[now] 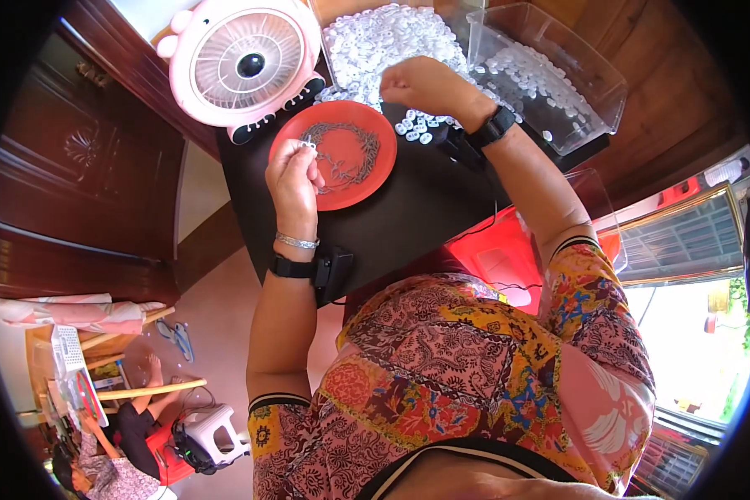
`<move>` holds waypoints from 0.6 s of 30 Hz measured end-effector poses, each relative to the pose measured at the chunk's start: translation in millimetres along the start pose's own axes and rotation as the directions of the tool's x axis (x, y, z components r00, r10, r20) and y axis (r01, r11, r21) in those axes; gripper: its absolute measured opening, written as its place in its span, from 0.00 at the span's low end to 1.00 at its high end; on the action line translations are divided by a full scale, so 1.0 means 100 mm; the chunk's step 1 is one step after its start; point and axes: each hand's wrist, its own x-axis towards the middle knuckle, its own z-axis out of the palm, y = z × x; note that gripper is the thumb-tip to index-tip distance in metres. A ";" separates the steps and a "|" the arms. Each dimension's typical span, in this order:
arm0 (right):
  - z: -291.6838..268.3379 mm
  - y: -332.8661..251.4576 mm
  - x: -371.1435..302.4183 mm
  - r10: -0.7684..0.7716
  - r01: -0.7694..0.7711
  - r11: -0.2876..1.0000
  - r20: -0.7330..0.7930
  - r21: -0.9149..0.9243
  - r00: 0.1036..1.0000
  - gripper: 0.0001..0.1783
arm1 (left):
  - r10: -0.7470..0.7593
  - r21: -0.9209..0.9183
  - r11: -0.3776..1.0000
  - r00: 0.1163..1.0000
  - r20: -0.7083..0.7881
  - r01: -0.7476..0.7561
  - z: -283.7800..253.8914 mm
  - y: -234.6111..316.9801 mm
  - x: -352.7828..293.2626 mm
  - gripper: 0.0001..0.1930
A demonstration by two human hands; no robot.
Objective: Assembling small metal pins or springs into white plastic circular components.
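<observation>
My left hand [294, 179] is closed in a pinch above the left side of a red round plate [333, 202]. Between its fingertips is a small white plastic piece [308, 144], with a thin metal bit seeming to stick up from it. On the plate lie many small grey metal pieces [365, 154], mostly in a ring. My right hand [429, 85] is over the near edge of a heap of small white oval plastic pieces [387, 37]. Its fingers are curled in, and whatever they hold is hidden. Several white oval pieces [415, 125] lie loose on the black table just below it.
A pink animal-shaped fan [246, 62] stands at the far left of the black table [392, 233]. At the far right a clear plastic bin [596, 100] holds more white pieces. A red stool [496, 258] is by the table's near side. Another person [125, 442] sits at lower left.
</observation>
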 end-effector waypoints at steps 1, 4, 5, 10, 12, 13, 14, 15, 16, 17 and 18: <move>0.00 0.05 -0.05 0.017 -0.015 0.999 0.050 -0.035 0.999 0.10 | 0.008 0.005 1.000 1.000 0.009 -0.008 0.00 0.01 0.00 0.06; 0.11 0.19 -0.15 0.080 -0.066 0.993 0.140 -0.099 0.987 0.10 | 0.023 -0.020 1.000 0.999 0.034 -0.023 0.00 0.00 0.00 0.06; 0.15 0.24 -0.17 0.089 -0.069 0.990 0.167 -0.121 0.982 0.10 | 0.031 -0.042 0.999 0.998 0.051 -0.029 0.01 0.00 0.00 0.06; 0.34 0.27 -0.24 0.118 -0.071 0.974 0.214 -0.216 0.970 0.08 | 0.020 -0.055 0.998 0.997 0.070 -0.017 0.00 -0.03 0.02 0.06; 0.36 0.30 -0.23 0.137 -0.091 0.975 0.224 -0.201 0.965 0.08 | 0.016 -0.054 0.998 0.998 0.065 -0.013 0.01 -0.03 0.02 0.06; 0.35 0.28 -0.21 0.155 -0.112 0.976 0.235 -0.187 0.960 0.08 | 0.015 -0.055 0.998 0.998 0.065 -0.012 0.01 -0.03 0.02 0.06; 0.34 0.27 -0.21 0.153 -0.110 0.977 0.236 -0.185 0.960 0.08 | 0.015 -0.056 0.998 0.998 0.064 -0.011 0.01 -0.03 0.02 0.06; 0.32 0.26 -0.22 0.157 -0.117 0.977 0.234 -0.176 0.960 0.09 | 0.015 -0.055 0.998 0.998 0.063 -0.011 0.01 -0.02 0.02 0.06; 0.30 0.25 -0.22 0.163 -0.126 0.978 0.230 -0.168 0.959 0.10 | 0.013 -0.048 0.999 0.998 0.065 -0.010 0.01 -0.02 0.01 0.06; 0.31 0.27 -0.22 0.164 -0.127 0.978 0.228 -0.167 0.960 0.10 | 0.011 -0.041 0.999 0.998 0.066 -0.009 0.01 -0.01 0.01 0.06; 0.33 0.31 -0.22 0.161 -0.136 0.984 0.236 -0.118 0.958 0.10 | 0.012 -0.039 0.999 0.998 0.067 -0.010 0.01 -0.01 0.01 0.06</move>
